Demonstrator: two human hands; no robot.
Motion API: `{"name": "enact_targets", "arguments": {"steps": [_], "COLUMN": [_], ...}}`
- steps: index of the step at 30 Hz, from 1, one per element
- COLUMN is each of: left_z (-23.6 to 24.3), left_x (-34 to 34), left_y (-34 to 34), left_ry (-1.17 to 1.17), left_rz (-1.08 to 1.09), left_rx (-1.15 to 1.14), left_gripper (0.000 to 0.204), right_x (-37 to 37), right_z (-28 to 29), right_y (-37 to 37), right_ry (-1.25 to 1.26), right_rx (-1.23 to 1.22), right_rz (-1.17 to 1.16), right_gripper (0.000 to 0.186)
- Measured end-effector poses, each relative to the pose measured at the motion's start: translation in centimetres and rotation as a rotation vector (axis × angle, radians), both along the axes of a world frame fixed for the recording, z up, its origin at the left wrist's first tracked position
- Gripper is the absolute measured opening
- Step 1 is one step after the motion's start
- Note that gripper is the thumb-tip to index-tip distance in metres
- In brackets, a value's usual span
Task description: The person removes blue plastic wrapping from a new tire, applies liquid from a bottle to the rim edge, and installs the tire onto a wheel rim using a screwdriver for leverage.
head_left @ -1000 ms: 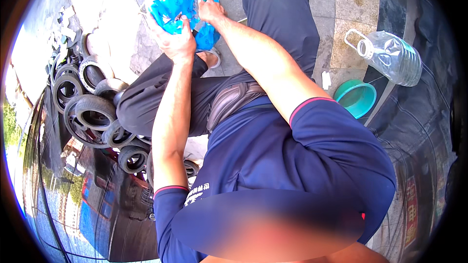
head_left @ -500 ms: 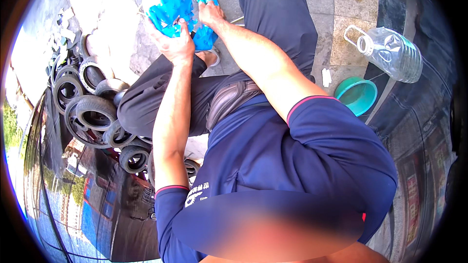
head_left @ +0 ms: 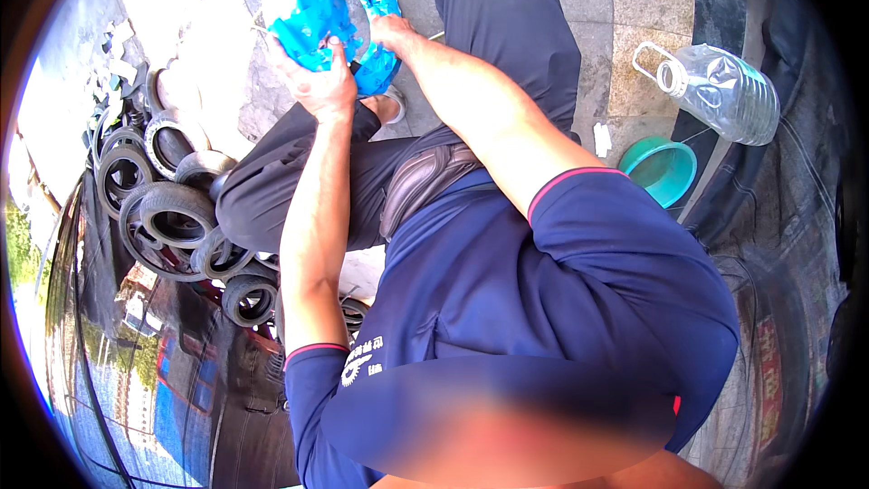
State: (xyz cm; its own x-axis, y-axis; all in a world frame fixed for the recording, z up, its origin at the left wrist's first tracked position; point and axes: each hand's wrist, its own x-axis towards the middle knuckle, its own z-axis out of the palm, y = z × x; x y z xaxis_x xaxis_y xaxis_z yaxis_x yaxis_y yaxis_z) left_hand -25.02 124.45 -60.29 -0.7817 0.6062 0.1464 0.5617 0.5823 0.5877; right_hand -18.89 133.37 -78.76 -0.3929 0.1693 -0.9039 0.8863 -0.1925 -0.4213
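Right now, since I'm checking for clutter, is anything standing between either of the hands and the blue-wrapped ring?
Nothing visible does: the left hand holds the blue-wrapped ring and the right hand is at its right side. The tyres lie off to the left; the clear jug sits well to the right.

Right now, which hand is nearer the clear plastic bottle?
Right. The right hand sits left of the bottle, apart from it; the left hand is farther left, holding the blue wrapping.
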Motion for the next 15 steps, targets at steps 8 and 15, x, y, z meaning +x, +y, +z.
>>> {"name": "enact_targets", "arguments": {"steps": [8, 15], "left_z": [-0.3, 0.2], "left_x": [0.0, 0.3], "left_y": [0.2, 0.9], "left_ry": [0.025, -0.045], "left_rz": [0.007, 0.012], "left_rx": [-0.004, 0.006], "left_gripper": [0.097, 0.097], "right_x": [-0.4, 0.0], "right_z": [4.6, -1.4], "right_y": [-0.1, -1.0], "right_ry": [-0.105, -0.118], "right_rx": [0.214, 0.102], "right_rz": [-0.344, -0.288], "right_gripper": [0.062, 0.063]}}
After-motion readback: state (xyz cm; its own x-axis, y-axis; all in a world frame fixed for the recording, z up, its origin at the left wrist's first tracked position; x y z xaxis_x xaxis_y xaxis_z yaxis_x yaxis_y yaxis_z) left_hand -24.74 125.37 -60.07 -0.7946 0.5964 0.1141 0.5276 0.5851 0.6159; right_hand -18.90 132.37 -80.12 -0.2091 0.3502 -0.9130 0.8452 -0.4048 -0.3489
